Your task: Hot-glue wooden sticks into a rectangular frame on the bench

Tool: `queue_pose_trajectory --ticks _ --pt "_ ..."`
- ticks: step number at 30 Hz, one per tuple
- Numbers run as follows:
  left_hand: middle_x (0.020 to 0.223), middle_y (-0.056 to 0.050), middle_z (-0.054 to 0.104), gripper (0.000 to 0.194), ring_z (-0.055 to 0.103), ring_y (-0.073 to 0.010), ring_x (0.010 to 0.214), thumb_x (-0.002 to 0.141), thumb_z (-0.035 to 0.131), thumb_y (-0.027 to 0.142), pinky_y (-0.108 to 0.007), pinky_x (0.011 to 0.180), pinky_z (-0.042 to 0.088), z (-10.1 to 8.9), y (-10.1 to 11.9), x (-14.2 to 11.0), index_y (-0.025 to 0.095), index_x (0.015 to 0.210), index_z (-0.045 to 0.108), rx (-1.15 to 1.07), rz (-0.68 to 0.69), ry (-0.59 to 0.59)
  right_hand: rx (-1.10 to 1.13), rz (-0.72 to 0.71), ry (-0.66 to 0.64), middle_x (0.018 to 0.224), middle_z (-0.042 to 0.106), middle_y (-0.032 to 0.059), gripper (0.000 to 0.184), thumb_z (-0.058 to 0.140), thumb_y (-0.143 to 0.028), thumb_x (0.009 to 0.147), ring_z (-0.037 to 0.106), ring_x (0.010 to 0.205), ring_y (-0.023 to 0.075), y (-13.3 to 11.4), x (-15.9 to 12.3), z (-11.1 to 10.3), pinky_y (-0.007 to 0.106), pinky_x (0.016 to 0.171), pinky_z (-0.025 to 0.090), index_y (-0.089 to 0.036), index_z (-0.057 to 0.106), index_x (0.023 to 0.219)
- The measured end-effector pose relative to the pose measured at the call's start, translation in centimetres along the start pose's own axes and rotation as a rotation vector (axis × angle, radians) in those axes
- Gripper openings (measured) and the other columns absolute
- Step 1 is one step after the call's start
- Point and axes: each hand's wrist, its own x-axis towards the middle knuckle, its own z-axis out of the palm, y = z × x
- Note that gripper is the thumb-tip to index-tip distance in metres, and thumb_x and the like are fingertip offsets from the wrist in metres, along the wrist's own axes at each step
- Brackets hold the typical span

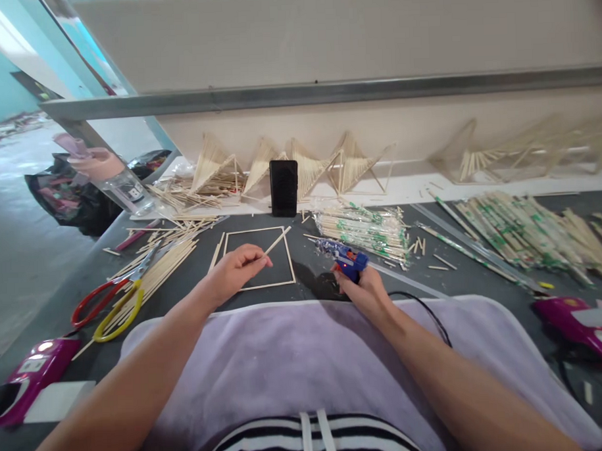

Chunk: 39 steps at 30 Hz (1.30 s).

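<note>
My left hand pinches a thin wooden stick, whose free end points up and to the right. Beneath that hand, a square frame of wooden sticks lies flat on the dark table; my hand and forearm hide part of its left and near sides. To the right, my right hand is wrapped round the handle of a blue hot glue gun. Its nozzle points left, toward the frame, and a black cord trails from it.
Scissors with red and yellow handles rest on loose sticks at left, near a clear bottle. A black phone stands upright behind the frame. Wrapped stick bundles lie behind the glue gun. Several stick structures line the back.
</note>
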Motion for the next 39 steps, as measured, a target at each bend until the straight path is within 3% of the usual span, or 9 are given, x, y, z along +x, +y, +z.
queue_pose_trajectory --ticks 2,6,9,14,26,30,33,36,39 --pt "0.096 -0.003 0.061 0.031 0.054 -0.0132 0.077 0.086 0.050 0.045 -0.023 0.067 0.041 0.5 0.5 0.3 0.021 0.089 0.069 -0.016 -0.009 0.038 -0.004 0.014 0.002 0.052 0.054 -0.0012 0.014 0.054 -0.030 0.071 0.051 0.049 0.0160 0.0 0.1 0.0 0.029 0.050 0.042 -0.020 0.056 0.081" --pt "0.079 0.000 0.063 0.033 0.052 -0.0121 0.066 0.086 0.049 0.046 -0.023 0.058 0.037 1.3 0.9 0.4 0.020 0.093 0.068 -0.025 -0.084 0.046 -0.010 0.022 0.014 0.050 0.053 -0.0020 0.016 0.055 -0.031 0.071 0.051 0.047 0.0152 0.4 0.3 0.1 0.028 0.048 0.041 -0.020 0.056 0.082" --pt "0.072 0.002 0.062 0.023 0.053 -0.0133 0.067 0.084 0.053 0.038 -0.023 0.060 0.037 1.5 0.5 0.1 0.020 0.083 0.066 0.153 -0.053 -0.064 -0.005 0.016 0.017 0.050 0.053 -0.0024 0.017 0.055 -0.032 0.070 0.051 0.046 0.0150 0.5 0.3 0.1 0.027 0.048 0.041 -0.019 0.056 0.081" --pt "0.079 -0.001 0.063 0.011 0.056 -0.0163 0.077 0.081 0.055 0.024 -0.026 0.069 0.038 1.5 -0.6 -0.6 0.020 0.077 0.064 0.487 0.042 -0.269 0.003 0.000 -0.001 0.049 0.053 -0.0025 0.017 0.053 -0.033 0.072 0.051 0.046 0.0148 0.0 0.1 -0.1 0.028 0.050 0.043 -0.019 0.056 0.081" --pt "0.079 -0.003 0.058 0.019 0.056 -0.0177 0.077 0.086 0.044 0.025 -0.027 0.069 0.038 1.4 -2.2 -0.9 0.019 0.075 0.058 0.625 0.049 -0.240 -0.028 -0.001 0.013 0.050 0.054 -0.0027 0.023 0.054 -0.037 0.071 0.053 0.047 0.0151 0.3 0.1 -0.2 0.026 0.049 0.044 -0.017 0.058 0.083" --pt "0.079 -0.003 0.059 0.017 0.056 -0.0167 0.075 0.084 0.048 0.025 -0.026 0.067 0.038 0.6 -2.6 -0.9 0.019 0.075 0.060 0.583 0.034 -0.241 -0.017 -0.005 0.002 0.050 0.054 -0.0030 0.021 0.054 -0.036 0.072 0.053 0.047 0.0150 0.5 0.1 -0.2 0.027 0.050 0.044 -0.018 0.058 0.083" --pt "0.079 -0.002 0.061 0.014 0.057 -0.0155 0.074 0.080 0.055 0.029 -0.026 0.067 0.040 -0.3 -2.1 -0.6 0.019 0.077 0.065 0.462 0.002 -0.177 -0.010 -0.015 0.010 0.053 0.056 -0.0022 0.019 0.056 -0.031 0.071 0.052 0.047 0.0144 1.0 0.2 0.0 0.027 0.050 0.044 -0.018 0.059 0.084" --pt "0.083 -0.002 0.063 0.021 0.058 -0.0150 0.076 0.080 0.058 0.038 -0.025 0.069 0.044 -0.7 -1.0 0.0 0.019 0.080 0.068 0.204 0.017 -0.034 0.021 -0.041 0.020 0.069 0.065 0.0016 0.023 0.056 -0.028 0.071 0.052 0.048 0.0130 1.6 0.2 0.2 0.027 0.050 0.045 -0.018 0.056 0.091" --pt "0.091 -0.004 0.067 0.028 0.060 -0.0139 0.074 0.080 0.058 0.044 -0.024 0.068 0.048 0.2 0.1 0.8 0.018 0.082 0.070 -0.092 0.020 0.074 0.030 -0.119 0.015 0.088 0.069 0.0052 0.026 0.057 -0.031 0.075 0.053 0.051 0.0124 1.9 0.0 0.1 0.027 0.051 0.045 -0.020 0.049 0.097"
